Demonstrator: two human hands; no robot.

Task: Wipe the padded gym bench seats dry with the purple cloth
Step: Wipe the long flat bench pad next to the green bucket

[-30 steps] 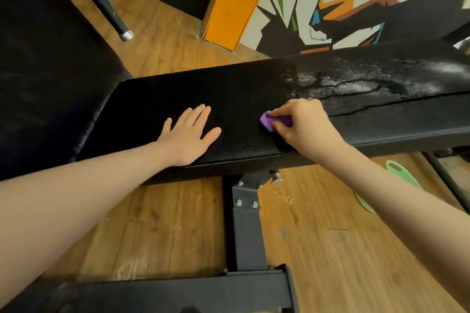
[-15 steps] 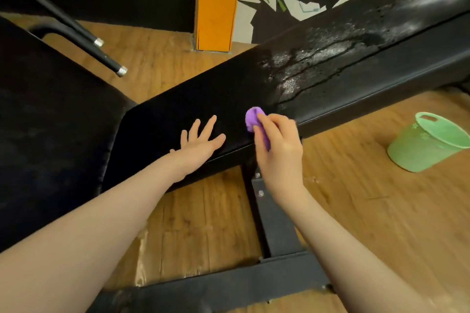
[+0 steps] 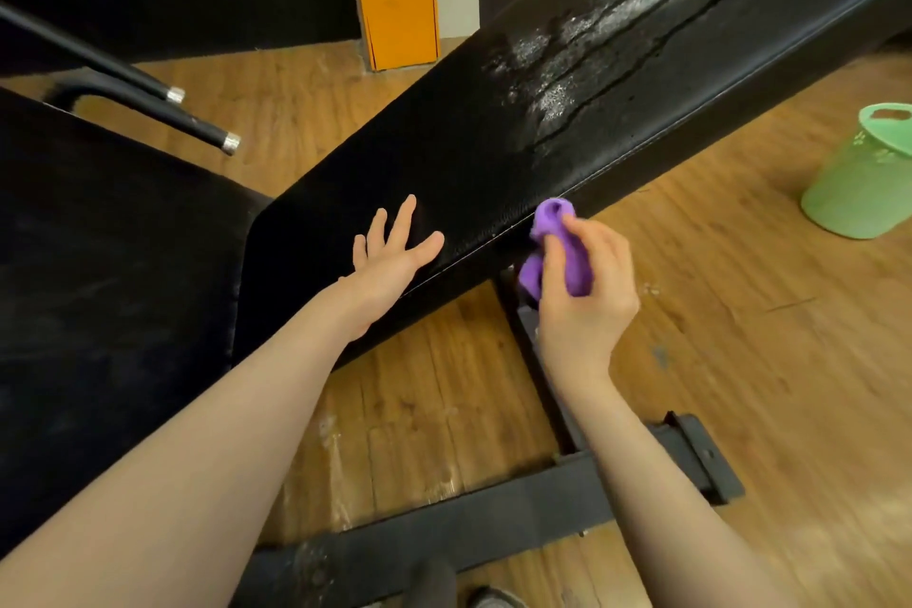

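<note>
Purple cloth point(image 3: 560, 246), gripped in the right hand point(image 3: 585, 291), had slid off the padded bench point(image 3: 444, 163) edge; left hand point(image 3: 392, 262) stayed flat, open; wet patch point(image 3: 582, 64) remained.

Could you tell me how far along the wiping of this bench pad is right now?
Roughly midway. The near end of the bench pad, where the left hand rests flat, looks matte and dry. The right hand holds the bunched purple cloth at the pad's front edge. Left to do: the wet patch glistening with streaks further up the pad.
</note>
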